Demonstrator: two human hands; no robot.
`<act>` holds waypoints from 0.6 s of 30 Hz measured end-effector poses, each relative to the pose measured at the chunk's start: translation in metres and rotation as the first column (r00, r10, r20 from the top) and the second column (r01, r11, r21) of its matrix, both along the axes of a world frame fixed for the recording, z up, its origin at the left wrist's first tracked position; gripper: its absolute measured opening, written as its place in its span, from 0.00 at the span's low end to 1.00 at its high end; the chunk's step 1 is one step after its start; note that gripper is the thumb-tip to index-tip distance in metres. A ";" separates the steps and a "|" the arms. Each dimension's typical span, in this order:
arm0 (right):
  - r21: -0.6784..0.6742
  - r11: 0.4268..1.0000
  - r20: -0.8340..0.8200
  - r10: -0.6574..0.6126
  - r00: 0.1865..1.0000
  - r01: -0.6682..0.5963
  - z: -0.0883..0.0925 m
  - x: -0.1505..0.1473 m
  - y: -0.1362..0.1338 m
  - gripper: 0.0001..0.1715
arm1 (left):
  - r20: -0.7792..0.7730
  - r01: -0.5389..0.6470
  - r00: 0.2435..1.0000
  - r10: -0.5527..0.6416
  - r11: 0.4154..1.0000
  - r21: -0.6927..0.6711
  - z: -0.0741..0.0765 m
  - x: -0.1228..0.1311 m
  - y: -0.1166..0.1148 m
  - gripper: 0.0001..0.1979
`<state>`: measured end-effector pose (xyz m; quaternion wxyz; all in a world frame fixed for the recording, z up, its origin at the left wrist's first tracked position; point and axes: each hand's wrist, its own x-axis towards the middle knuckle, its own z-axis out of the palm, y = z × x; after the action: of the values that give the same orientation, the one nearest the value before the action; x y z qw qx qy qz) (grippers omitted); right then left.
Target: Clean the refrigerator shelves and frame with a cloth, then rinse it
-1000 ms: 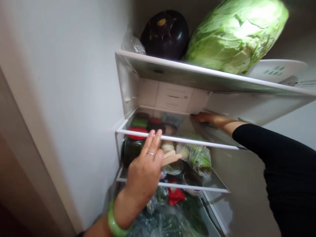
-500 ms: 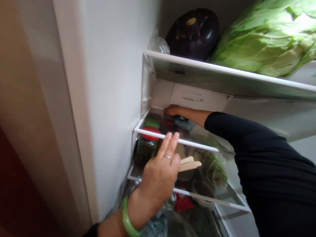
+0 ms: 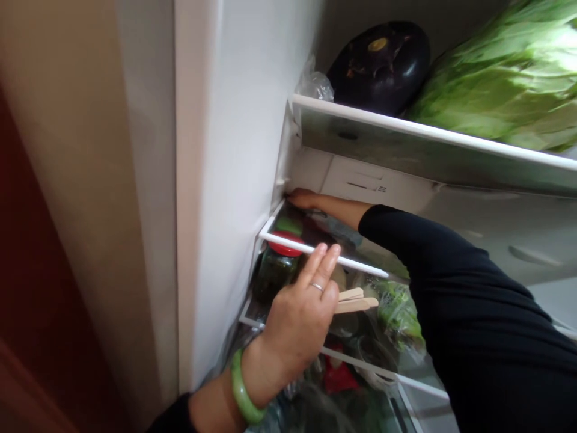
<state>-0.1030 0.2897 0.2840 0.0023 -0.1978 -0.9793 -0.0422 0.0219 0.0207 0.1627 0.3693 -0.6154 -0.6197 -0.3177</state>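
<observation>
I look into an open fridge. My left hand, with a ring and a green bangle, pinches two flat wooden sticks under the thumb while its stretched fingers touch the white front rim of the middle glass shelf. My right hand, in a black sleeve, reaches over that shelf and lies flat with its fingers stretched into the back left corner. What is under its palm stays hidden.
On the upper shelf sit a dark eggplant, a green cabbage and a clear plastic bag. Below the middle shelf are a red-lidded jar, bagged greens and a red packet. The fridge's white side wall stands close on the left.
My right hand has slid leftward along the middle shelf from its right part to the back left corner. The left hand has stayed at the shelf's front rim with the sticks.
</observation>
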 end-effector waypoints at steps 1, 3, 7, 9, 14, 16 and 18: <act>-0.013 1.000 -0.008 0.011 1.000 -0.011 -0.001 0.009 -0.003 0.28 | 0.004 0.000 1.000 0.000 1.000 -0.008 0.001 0.000 0.000 0.10; -0.070 0.994 -0.045 0.081 0.996 -0.084 -0.003 0.031 -0.008 0.29 | 0.016 0.008 1.000 -0.008 1.000 -0.024 0.002 -0.001 -0.001 0.11; -0.288 0.869 -0.167 0.369 0.914 -0.403 -0.009 0.075 -0.011 0.34 | 0.031 0.021 0.999 -0.020 0.999 -0.028 0.006 0.000 -0.001 0.12; -0.343 0.815 -0.198 0.424 0.884 -0.468 -0.011 0.081 -0.006 0.36 | 0.027 0.014 1.000 -0.014 0.999 -0.032 0.007 0.000 -0.002 0.12; -0.398 0.858 -0.191 0.267 0.944 -0.323 -0.009 0.053 0.015 0.35 | -0.009 0.006 1.000 -0.006 0.999 -0.046 0.005 -0.001 -0.003 0.12; -0.410 0.880 -0.213 0.165 0.963 -0.241 -0.009 0.037 0.022 0.34 | -0.024 0.006 1.000 -0.007 0.999 -0.038 0.003 -0.003 -0.003 0.12; -0.405 0.895 -0.232 0.098 0.968 -0.188 -0.011 0.025 0.027 0.32 | -0.026 0.007 1.000 -0.008 0.999 -0.042 0.002 -0.006 -0.003 0.12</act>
<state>-0.0779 0.3165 0.2727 0.0635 -0.1241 -0.9714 0.1923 0.0163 0.0181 0.1648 0.3632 -0.6293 -0.6191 -0.2981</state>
